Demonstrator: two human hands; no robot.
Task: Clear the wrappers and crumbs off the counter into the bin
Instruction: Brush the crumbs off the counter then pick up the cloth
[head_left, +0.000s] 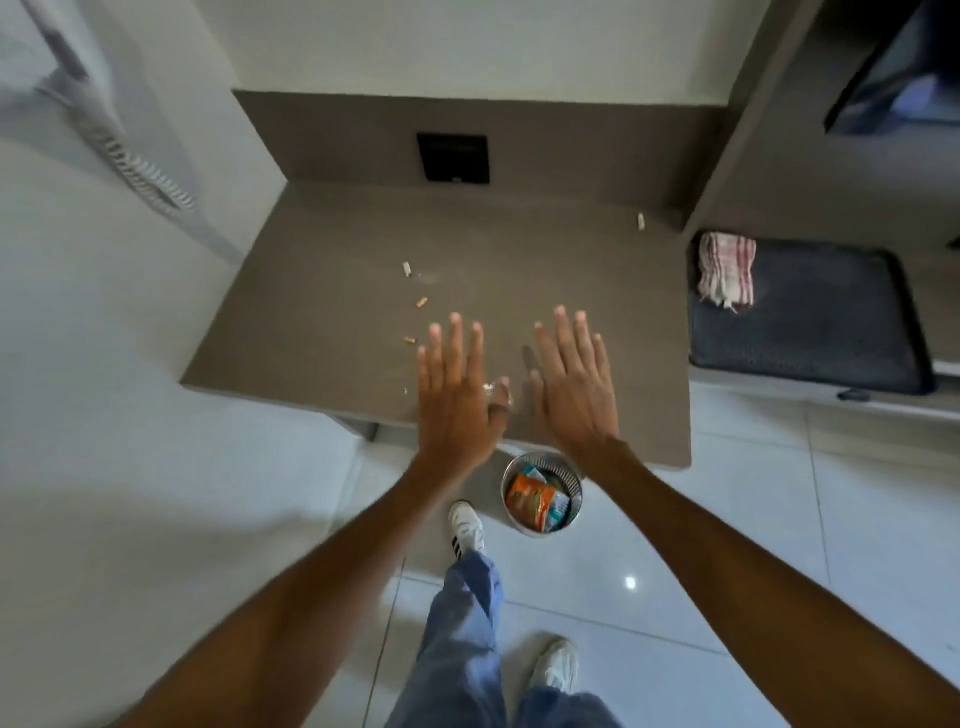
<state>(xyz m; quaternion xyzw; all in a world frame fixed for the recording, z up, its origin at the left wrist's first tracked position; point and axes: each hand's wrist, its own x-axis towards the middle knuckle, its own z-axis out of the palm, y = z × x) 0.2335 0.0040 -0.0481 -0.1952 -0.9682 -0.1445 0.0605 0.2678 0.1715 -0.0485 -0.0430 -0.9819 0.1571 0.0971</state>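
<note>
My left hand (457, 384) and my right hand (574, 384) are stretched flat, palms down, fingers apart, over the front part of the brown counter (322, 322). Neither holds anything. A small pale heap of crumbs (491, 387) shows between the two hands, by my left thumb. Several scraps lie left of my left hand: a white one (407, 268), a yellowish one (421, 302) and another (410, 341). One more white scrap (641, 221) lies at the counter's far right. The round metal bin (514, 470) stands on the floor under the counter's front edge, with an orange wrapper (527, 496) inside.
A black panel (453, 157) is set in the wall behind the counter. To the right, a dark cushioned seat (831, 322) carries a folded red-and-white cloth (726, 270). A white wall with a corded phone (135, 156) bounds the left. My feet in white shoes stand on pale floor tiles.
</note>
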